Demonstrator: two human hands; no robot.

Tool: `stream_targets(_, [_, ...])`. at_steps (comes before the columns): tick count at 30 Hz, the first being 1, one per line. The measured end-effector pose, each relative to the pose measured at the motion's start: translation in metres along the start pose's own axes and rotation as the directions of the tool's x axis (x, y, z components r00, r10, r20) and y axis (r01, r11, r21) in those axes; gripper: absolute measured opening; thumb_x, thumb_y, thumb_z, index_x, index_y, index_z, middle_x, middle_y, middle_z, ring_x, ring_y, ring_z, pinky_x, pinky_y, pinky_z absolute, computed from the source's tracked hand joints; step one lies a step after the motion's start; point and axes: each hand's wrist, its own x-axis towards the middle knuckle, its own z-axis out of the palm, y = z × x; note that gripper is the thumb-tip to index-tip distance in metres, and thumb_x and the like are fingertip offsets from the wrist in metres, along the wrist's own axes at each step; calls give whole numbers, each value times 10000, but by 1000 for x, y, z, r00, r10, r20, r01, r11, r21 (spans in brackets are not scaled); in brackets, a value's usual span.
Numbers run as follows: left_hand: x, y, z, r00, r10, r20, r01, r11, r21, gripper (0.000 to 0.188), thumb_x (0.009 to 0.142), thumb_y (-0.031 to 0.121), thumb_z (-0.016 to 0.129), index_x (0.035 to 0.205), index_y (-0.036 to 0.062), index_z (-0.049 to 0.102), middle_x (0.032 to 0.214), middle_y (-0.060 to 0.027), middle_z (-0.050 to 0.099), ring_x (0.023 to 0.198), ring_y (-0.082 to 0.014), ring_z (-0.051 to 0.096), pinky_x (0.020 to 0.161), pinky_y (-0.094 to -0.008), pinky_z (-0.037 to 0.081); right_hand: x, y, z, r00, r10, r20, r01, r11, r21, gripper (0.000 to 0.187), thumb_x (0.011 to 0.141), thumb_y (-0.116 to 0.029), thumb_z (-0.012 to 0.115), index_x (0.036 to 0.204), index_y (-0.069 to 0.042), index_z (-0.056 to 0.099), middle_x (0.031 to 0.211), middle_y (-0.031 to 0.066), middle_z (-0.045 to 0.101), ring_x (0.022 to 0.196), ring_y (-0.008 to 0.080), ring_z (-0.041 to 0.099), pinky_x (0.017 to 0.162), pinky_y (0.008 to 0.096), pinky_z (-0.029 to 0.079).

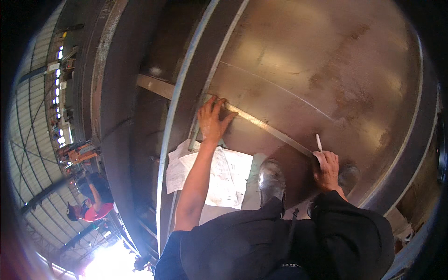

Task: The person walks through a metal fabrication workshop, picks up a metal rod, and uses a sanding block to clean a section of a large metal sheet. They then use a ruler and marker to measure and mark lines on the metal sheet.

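Observation:
My left hand (213, 122) lies with its fingers spread at the upper end of a long, flat metal strip (267, 129), beside a raised steel edge. The strip resembles a ruler or a tape blade, and it runs slantwise over a brown steel plate (298, 56) toward my right hand (327, 169). In that hand a slim white marker or chalk stick (318, 142) is gripped, pointing away from me. Whether these fingers also touch the strip's lower end is unclear. A thin pale line (280, 89) crosses the plate beyond the strip.
Printed sheets (228, 179) lie under my left forearm. My dark shoe (271, 181) rests on the plate, the other near my right hand. Raised steel edges (175, 107) run along the left, and another curves at right. A person in red (99, 212) is at far left.

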Motion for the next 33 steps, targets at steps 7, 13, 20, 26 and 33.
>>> stream_targets(7, [2, 4, -4, 1000, 2, -11, -2, 1000, 21, 656, 784, 506, 858, 1322, 175, 679, 1415, -125, 581, 1268, -372, 550, 1087, -514, 411, -4, 6, 7, 1000, -4, 16, 4, 999, -33, 461, 751, -13, 769, 1190, -89, 650, 1056, 112, 642, 1026, 326, 616, 927, 444, 433])
stream_targets(13, [-2, 6, 0, 1000, -7, -15, 7, 1000, 26, 649, 794, 502, 849, 1312, 151, 675, 1414, -145, 580, 1270, -380, 546, 1080, -514, 412, -4, 6, 8, 1000, -4, 1, 4, 1000, -17, 484, 734, 4, 777, 1190, -92, 649, 1080, 107, 651, 1043, 321, 618, 939, 447, 434])
stream_targets(20, [-2, 8, 0, 1000, -3, -1, 3, 999, 32, 644, 816, 504, 831, 1329, 151, 662, 1422, -163, 575, 1306, -387, 529, 1096, -521, 399, -3, 4, 3, 1000, 20, 21, -20, 999, -26, 506, 710, 43, 768, 1180, -99, 646, 1090, 102, 653, 1055, 330, 617, 958, 451, 434])
stream_targets(26, [0, 8, -2, 1000, -12, 26, 11, 1000, 29, 640, 832, 507, 813, 1334, 144, 651, 1434, -164, 569, 1299, -378, 534, 1096, -522, 397, -2, 6, 5, 1000, -1, -1, 1, 1000, -22, 485, 711, 41, 756, 1162, -98, 644, 1087, 104, 651, 1040, 332, 616, 947, 445, 433])
stream_targets(33, [3, 5, -2, 1000, 3, 15, -4, 1000, 15, 614, 824, 478, 827, 1299, 124, 665, 1410, -177, 580, 1264, -388, 546, 1065, -506, 422, -1, 2, 3, 1000, 1, 18, 0, 1000, -19, 482, 707, 51, 744, 1157, -89, 646, 1085, 109, 650, 1042, 335, 610, 945, 445, 432])
